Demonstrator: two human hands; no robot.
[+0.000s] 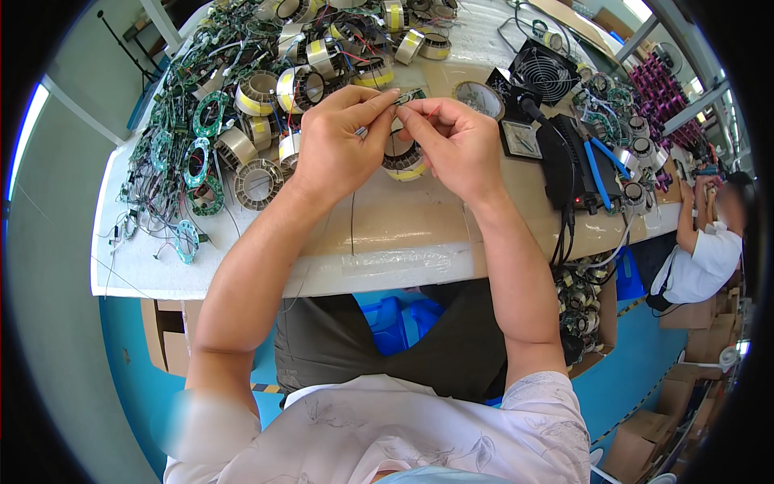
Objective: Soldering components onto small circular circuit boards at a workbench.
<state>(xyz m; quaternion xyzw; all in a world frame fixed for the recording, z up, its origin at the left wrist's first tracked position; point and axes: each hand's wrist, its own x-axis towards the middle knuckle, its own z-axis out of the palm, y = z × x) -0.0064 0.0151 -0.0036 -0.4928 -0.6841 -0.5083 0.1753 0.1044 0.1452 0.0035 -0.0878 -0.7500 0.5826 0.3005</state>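
Note:
My left hand (343, 141) is closed, its thumb and forefinger pinching the edge of a small green circuit board (411, 94). Close against it, my right hand (463, 149) is also closed, fingertips meeting the left ones at the board. A thin red wire (436, 111) shows between the right thumb and forefinger. Just below the fingers, a motor stator (405, 168) with a yellow band stands on the table, its upper part partly covered by my hands. The exact spot where wire and board meet is hidden by my fingertips.
Stators (258, 90) and green ring-shaped boards (196, 161) with tangled wires are heaped at the left and back. To the right are a tape roll (479, 100), a black fan (547, 71), a black box (564, 165) and blue-handled pliers (598, 173). Another person (701, 258) sits far right.

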